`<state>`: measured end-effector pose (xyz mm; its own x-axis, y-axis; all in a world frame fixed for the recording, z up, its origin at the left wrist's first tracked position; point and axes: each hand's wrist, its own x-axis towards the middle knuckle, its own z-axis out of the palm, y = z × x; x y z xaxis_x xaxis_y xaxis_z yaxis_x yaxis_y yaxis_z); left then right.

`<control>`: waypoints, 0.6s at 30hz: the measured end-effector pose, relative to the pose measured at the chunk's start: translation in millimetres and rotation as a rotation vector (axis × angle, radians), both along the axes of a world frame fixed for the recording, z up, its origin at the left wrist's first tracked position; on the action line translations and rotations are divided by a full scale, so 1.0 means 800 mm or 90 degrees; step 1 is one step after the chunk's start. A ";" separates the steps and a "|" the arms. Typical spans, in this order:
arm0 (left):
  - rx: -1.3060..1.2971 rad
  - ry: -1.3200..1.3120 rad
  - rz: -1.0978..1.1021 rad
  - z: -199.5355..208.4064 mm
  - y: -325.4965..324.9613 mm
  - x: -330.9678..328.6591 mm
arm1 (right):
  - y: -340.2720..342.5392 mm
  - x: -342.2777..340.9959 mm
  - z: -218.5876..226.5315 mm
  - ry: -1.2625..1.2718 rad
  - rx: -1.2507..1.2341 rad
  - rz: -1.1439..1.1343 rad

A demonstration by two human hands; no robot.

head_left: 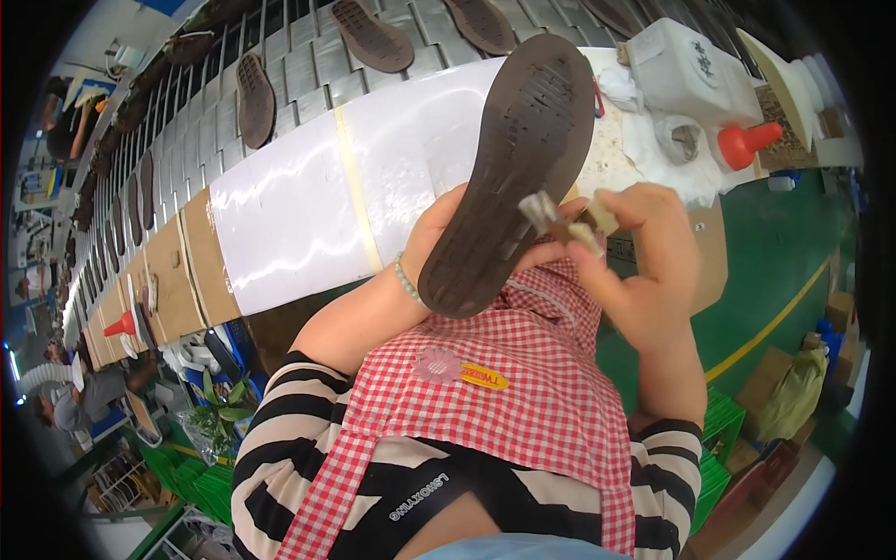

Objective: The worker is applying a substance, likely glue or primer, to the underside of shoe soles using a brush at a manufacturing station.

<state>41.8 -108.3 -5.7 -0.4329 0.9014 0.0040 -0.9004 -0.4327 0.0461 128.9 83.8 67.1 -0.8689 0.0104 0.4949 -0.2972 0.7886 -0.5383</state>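
Note:
My left hand (435, 224) holds a dark brown shoe sole (523, 140) upright in front of me. The hand is partly hidden behind the sole, with fingertips showing past its right edge. Pinched between the thumb and fingers of my right hand (649, 257) is a small brush (571, 222) with a pale tip, smeared by motion. Its tip is at the sole's right edge, near the lower half; whether it touches cannot be made out.
A white-covered bench (289, 215) lies beyond my arms. Behind it, a slatted metal conveyor (308, 79) carries more soles (373, 35). At right are a white plastic jug (691, 70), a red-nozzled bottle (747, 145) and crumpled white cloth (653, 154). Green crates (721, 425) stand low at right.

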 end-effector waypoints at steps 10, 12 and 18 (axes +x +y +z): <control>0.094 -0.082 -0.088 -0.011 -0.003 -0.002 | 0.028 -0.011 0.015 0.029 0.015 -0.051; 0.127 -0.126 -0.102 -0.024 -0.005 -0.002 | 0.036 -0.017 0.017 0.033 0.004 -0.071; 0.230 -0.308 -0.216 -0.050 -0.013 -0.007 | 0.050 -0.015 0.024 0.016 -0.030 0.005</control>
